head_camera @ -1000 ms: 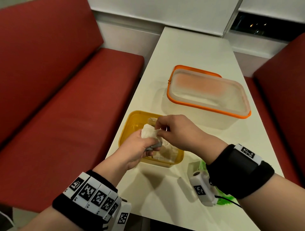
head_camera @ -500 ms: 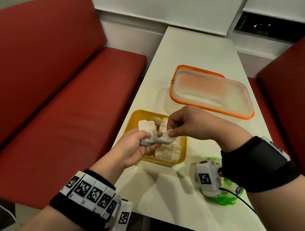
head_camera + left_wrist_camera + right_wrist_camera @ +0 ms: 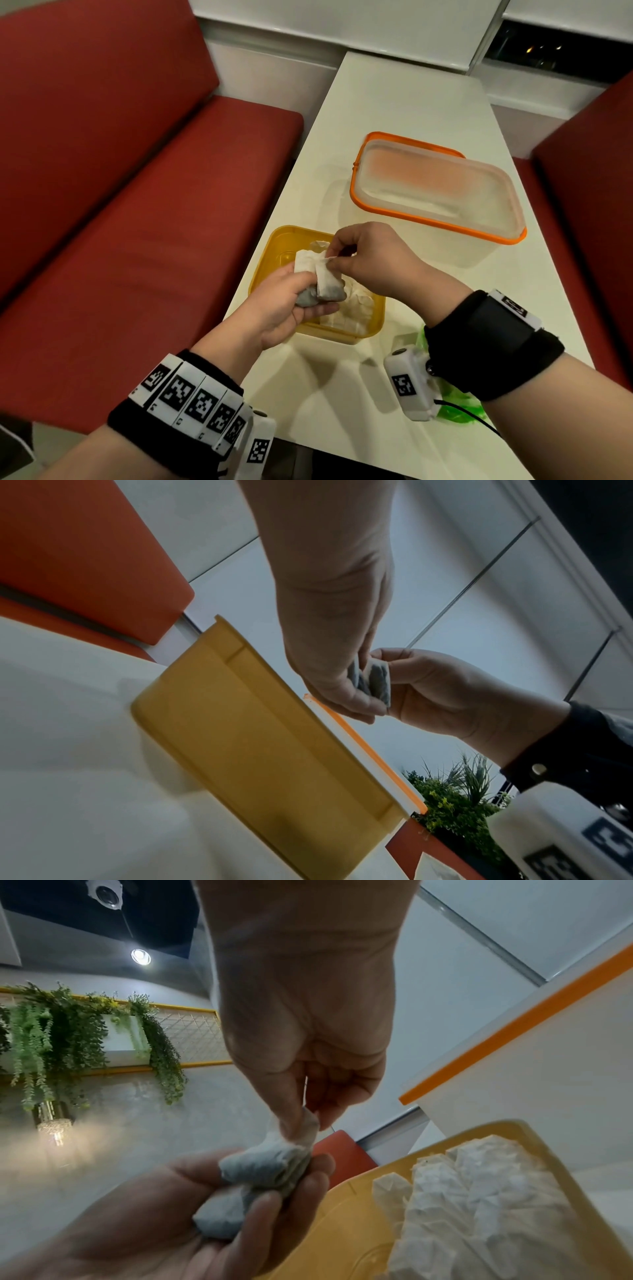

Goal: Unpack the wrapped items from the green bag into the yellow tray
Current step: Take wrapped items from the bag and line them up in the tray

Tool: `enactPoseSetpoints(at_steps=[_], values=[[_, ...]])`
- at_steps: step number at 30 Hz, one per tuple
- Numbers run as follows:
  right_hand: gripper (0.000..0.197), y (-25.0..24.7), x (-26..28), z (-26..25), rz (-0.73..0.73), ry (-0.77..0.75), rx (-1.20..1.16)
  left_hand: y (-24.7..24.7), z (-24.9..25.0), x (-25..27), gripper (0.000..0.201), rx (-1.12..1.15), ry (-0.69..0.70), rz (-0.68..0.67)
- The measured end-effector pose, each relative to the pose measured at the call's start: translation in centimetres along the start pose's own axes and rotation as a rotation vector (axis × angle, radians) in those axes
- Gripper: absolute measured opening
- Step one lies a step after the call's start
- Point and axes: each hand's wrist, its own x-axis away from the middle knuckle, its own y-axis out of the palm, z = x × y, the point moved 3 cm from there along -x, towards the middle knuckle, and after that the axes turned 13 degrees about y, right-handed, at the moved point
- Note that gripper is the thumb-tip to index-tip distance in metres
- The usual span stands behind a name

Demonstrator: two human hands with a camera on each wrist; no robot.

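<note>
Over the yellow tray both hands work on one wrapped item, a white paper bundle with a grey lower end. My left hand grips the bundle's lower part from below. My right hand pinches a twisted paper end at its top. The right wrist view shows that pinch above the bundle in the left palm. Several other wrapped items lie in the tray's right half. The green bag lies crumpled on the table, mostly hidden under my right wrist.
A clear box with an orange-rimmed lid stands behind the tray on the narrow white table. Red bench seats flank the table on both sides. The tray sits close to the table's left edge.
My right hand has left the grey end it was pulling rightward and now pinches the white top end. Both hands sit a little further over the tray.
</note>
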Motion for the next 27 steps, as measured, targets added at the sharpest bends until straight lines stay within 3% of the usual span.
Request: enactPoseSetpoints(at_steps=[2, 6, 10, 15, 18, 27], values=[[0.005, 0.1, -0.1, 0.0, 0.038, 0.001, -0.014, 0.1, 0.0, 0.1, 0.026, 0.025, 0.009, 0.016], [0.014, 0.0, -0.2, -0.3, 0.063, -0.012, -0.065, 0.2, 0.0, 0.0, 0.022, -0.155, 0.115, 0.037], [0.009, -0.5, -0.3, -1.1, -0.001, -0.055, 0.100, -0.2, 0.2, -0.3, 0.025, -0.240, 0.163, 0.076], [0.007, -1.6, -1.5, -1.5, 0.104, -0.042, 0.170, -1.5, 0.3, -0.3, 0.006, -0.164, 0.206, 0.272], [0.010, -1.0, -2.8, -1.7, 0.150, -0.039, 0.246, -2.6, 0.0, -0.3, 0.009, -0.131, 0.213, 0.350], [0.017, 2.6, -6.6, -1.8, 0.060, -0.039, 0.564, -3.0, -0.2, -0.4, 0.009, -0.149, 0.178, 0.322]])
